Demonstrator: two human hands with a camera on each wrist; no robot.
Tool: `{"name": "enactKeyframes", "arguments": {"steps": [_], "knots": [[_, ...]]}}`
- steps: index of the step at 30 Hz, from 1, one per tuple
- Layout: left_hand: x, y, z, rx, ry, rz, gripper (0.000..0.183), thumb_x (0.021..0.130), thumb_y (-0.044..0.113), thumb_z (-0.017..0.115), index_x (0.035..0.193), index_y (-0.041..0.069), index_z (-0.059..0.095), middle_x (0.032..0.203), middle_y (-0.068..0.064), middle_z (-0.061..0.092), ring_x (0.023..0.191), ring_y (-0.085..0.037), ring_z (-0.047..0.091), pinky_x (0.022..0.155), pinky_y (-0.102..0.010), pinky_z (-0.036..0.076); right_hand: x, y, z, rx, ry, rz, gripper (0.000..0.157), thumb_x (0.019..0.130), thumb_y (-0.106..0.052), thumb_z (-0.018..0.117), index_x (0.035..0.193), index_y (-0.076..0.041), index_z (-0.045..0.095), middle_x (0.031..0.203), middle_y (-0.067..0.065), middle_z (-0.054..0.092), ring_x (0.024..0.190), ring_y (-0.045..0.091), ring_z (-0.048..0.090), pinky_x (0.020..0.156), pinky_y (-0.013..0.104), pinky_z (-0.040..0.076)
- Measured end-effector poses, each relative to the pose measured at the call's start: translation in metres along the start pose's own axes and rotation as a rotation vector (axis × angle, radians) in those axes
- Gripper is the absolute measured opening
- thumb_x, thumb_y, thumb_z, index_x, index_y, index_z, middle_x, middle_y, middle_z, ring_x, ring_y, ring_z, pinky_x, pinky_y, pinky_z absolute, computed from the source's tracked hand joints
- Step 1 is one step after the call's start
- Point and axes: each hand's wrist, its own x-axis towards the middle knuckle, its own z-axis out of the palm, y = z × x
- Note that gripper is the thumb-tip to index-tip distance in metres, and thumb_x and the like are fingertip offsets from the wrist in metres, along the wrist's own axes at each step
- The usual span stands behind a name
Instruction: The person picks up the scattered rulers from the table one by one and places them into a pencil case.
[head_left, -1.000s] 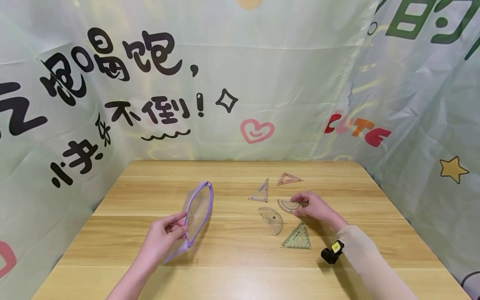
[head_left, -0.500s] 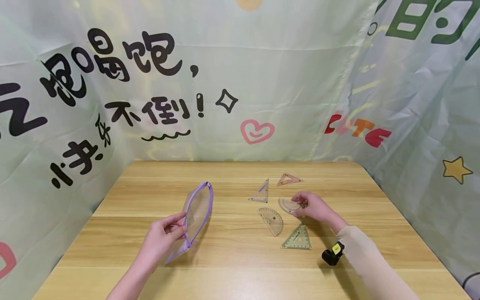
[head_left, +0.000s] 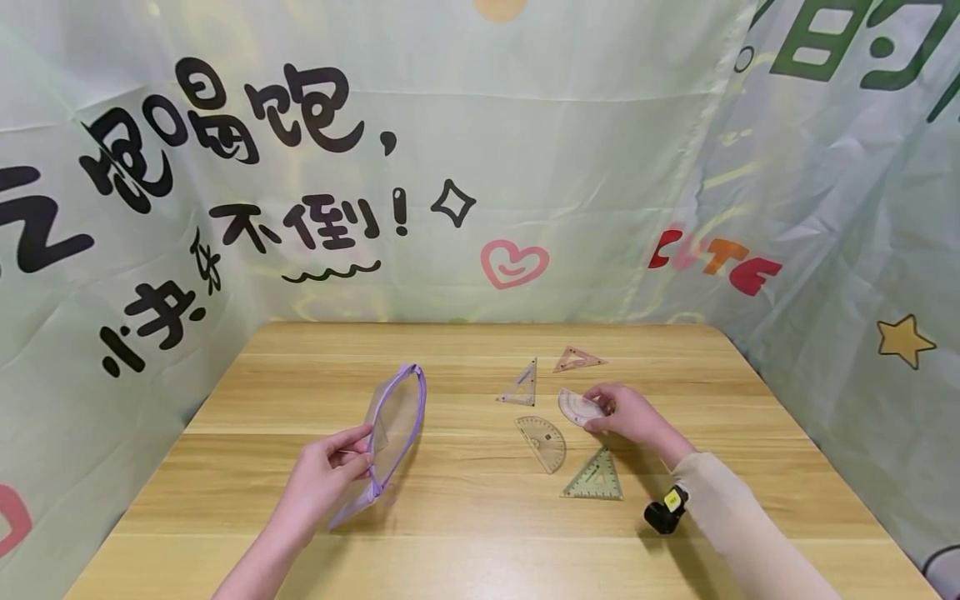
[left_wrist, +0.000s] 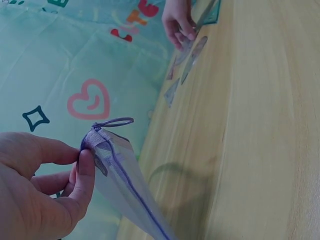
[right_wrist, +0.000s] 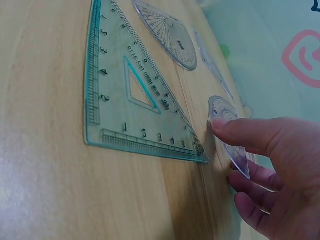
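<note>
My left hand (head_left: 326, 475) pinches the edge of a see-through zip pouch (head_left: 393, 429) with purple trim. The pouch stands upright on the left, its zipper (left_wrist: 127, 180) visible in the left wrist view. Over on the right, my right hand (head_left: 630, 412) pinches a clear protractor (head_left: 577, 407) between thumb and fingers, its curved edge tipped up. Just below it lies a second clear protractor (head_left: 543, 442). A green set square (right_wrist: 142, 100) is flat on the table nearest the right wrist.
Farther back lie a clear purplish set square (head_left: 521, 385) and a pink set square (head_left: 579, 358). The wooden table (head_left: 465, 533) meets a printed cloth (head_left: 600, 167) behind it. A black wrist camera (head_left: 665, 510) hangs below the right sleeve.
The protractor in my right hand has tilted up from the table, its face turning toward the head camera. My left hand and the pouch stay in place.
</note>
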Motion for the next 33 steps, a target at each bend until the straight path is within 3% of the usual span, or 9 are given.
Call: {"name": "enactKeyframes", "arguments": {"steps": [15,24,33], "knots": [[0.001,-0.001,0.000,0.003,-0.001,0.007,0.045,0.090,-0.002,0.062,0.134,-0.005,0.057,0.103,-0.013,0.062,0.082,-0.009,0.065,0.080,-0.025,0.064,-0.003,-0.005,-0.004,0.113,-0.009,0.006,0.048,0.082,-0.010,0.076,0.125,0.003,0.062,0.090,0.010,0.070,0.080,0.016,0.062,0.062,0.021,0.056],[0.001,-0.001,-0.001,0.013,-0.004,0.015,0.045,0.090,-0.001,0.063,0.134,-0.006,0.056,0.102,-0.012,0.062,0.082,-0.009,0.064,0.079,-0.024,0.064,-0.002,-0.010,-0.003,0.120,0.019,0.015,0.043,0.083,-0.007,0.074,0.125,0.000,0.064,0.093,0.010,0.070,0.084,0.018,0.066,0.067,0.021,0.059],[0.002,-0.004,0.001,0.013,-0.002,0.017,0.046,0.089,-0.002,0.064,0.133,-0.009,0.055,0.104,-0.013,0.063,0.081,-0.009,0.063,0.077,-0.025,0.064,-0.001,-0.020,-0.006,0.176,0.031,-0.005,0.038,0.084,-0.002,0.070,0.122,0.004,0.064,0.094,0.015,0.071,0.083,0.018,0.067,0.067,0.020,0.060]]}}
